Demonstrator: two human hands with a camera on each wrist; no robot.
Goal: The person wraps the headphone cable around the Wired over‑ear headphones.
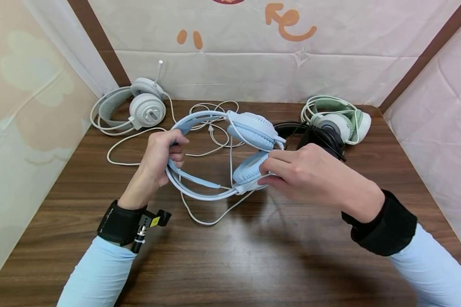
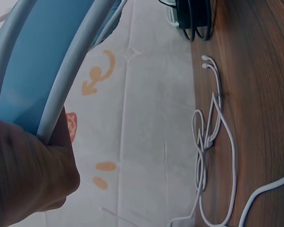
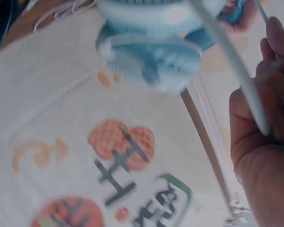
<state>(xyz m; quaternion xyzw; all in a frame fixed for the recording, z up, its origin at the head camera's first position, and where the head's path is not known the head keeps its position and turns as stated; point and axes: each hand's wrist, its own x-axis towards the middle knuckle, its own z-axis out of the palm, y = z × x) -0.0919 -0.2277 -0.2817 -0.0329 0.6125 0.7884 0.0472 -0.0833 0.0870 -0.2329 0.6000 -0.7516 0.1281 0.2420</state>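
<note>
A pair of light blue over-ear headphones (image 1: pixel 249 128) is held over the table, its ear cups to the right. My left hand (image 1: pixel 159 155) grips the headband (image 2: pixel 49 56), fingers wrapped round the padded band and outer frame. At the nearer ear cup (image 1: pixel 249 168), my right hand (image 1: pixel 303 172) pinches a thin white stem (image 3: pixel 236 75) with curled fingers. The stem runs from beside the ear cup into the hand in the right wrist view. A white cable (image 1: pixel 211 222) hangs in a loop below the headphones.
Grey headphones (image 1: pixel 147 111) stand at the back left. At the back right are black headphones (image 1: pixel 322 138) and pale green and white headphones (image 1: pixel 338 123) with their cable wound round. A loose coil of white cable (image 1: pixel 215 106) lies between them. Fabric walls (image 1: pixel 230 72) border the table.
</note>
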